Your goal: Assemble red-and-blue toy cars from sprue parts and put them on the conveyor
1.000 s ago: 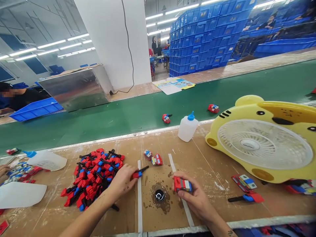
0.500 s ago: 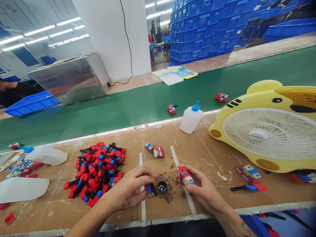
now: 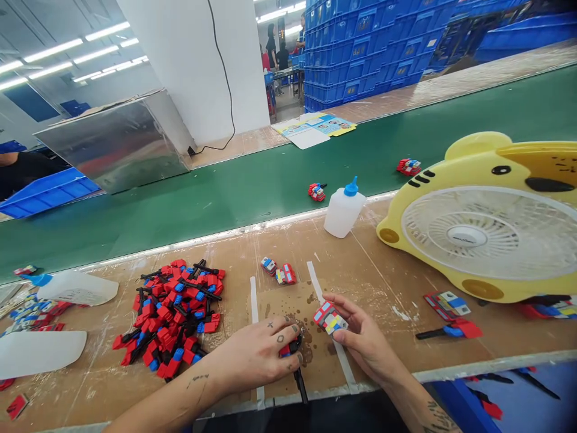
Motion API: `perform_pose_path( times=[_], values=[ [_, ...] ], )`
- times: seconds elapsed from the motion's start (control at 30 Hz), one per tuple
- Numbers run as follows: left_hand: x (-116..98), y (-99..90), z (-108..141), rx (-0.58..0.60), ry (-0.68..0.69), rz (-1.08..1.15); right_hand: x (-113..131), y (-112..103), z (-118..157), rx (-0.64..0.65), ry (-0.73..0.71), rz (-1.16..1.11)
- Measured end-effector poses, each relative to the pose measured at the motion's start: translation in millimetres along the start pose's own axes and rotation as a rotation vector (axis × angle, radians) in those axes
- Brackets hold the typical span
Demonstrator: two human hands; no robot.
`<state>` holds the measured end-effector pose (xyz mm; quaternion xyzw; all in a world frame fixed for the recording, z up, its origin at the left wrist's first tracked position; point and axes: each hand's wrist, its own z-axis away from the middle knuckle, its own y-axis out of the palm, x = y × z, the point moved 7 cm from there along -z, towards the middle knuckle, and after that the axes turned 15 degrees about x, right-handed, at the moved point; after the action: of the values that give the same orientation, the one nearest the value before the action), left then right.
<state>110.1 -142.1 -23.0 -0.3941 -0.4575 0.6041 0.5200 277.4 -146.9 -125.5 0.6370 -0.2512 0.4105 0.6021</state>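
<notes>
My left hand (image 3: 264, 352) is closed on a red toy part with a black rod (image 3: 301, 386), palm down, the rod pointing toward the table's front edge. Its fingers are over a small black dish of liquid (image 3: 299, 334), which they mostly cover; whether the part touches the liquid I cannot tell. Between thumb and fingers, my right hand (image 3: 367, 340) grips a red, white and yellow toy body (image 3: 330, 317), just right of the dish. To the left lies a pile of red, blue and black toy parts (image 3: 174, 313). Two small toy bodies (image 3: 278, 272) sit behind the dish.
An upright white bottle with a blue cap (image 3: 344, 209) stands near a green conveyor belt (image 3: 216, 195) carrying several toys. At right is a yellow animal-shaped fan (image 3: 421, 252), with toy parts (image 3: 451, 307) in front. Lying bottles (image 3: 79, 287) are at far left.
My left hand has moved right, with the red part, from beside the dish to over it. The toy body in my right hand has turned slightly. The whole view has shifted a little.
</notes>
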Motion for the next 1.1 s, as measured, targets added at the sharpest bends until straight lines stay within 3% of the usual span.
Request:
perform_pose_path(
  times=[0.13, 0.3, 0.4, 0.53, 0.73, 0.87, 0.97, 1.03, 1.1],
  values=[
    [10.3, -1.0, 7.8, -0.053, -0.065, 0.240, -2.5, 3.8, 2.2, 0.029, 0.006, 0.059],
    [36.9, 16.9, 30.8, -0.378, -0.326, 0.947, -4.5, 13.1, 5.0, 0.031, -0.062, 0.179],
    [39.4, 31.8, 35.7, -0.523, -0.440, 1.165, -9.3, 20.1, 3.3, 0.034, -0.090, 0.229],
    [35.3, 30.0, 28.0, -0.556, -0.431, 1.205, -11.9, 27.2, 1.8, 0.047, -0.129, 0.336],
    [36.8, 31.6, 24.4, -0.576, -0.457, 1.238, 20.9, 46.1, 2.2, 0.045, -0.322, 0.984],
    [33.1, 40.5, 11.4, -0.879, -0.491, 1.493, 39.5, 72.6, -5.0, 0.039, -0.551, 1.230],
    [31.1, 35.7, -3.4, -1.118, -0.554, 1.547, 45.4, 96.8, -12.0, -0.010, -0.719, 1.333],
    [37.7, 29.0, -8.3, -1.201, -0.624, 1.498, 50.4, 107.1, -16.9, -0.081, -0.790, 1.342],
    [55.8, 19.7, -9.7, -1.191, -0.651, 1.405, 54.1, 108.5, -25.9, -0.100, -0.749, 1.330]
  ],
)
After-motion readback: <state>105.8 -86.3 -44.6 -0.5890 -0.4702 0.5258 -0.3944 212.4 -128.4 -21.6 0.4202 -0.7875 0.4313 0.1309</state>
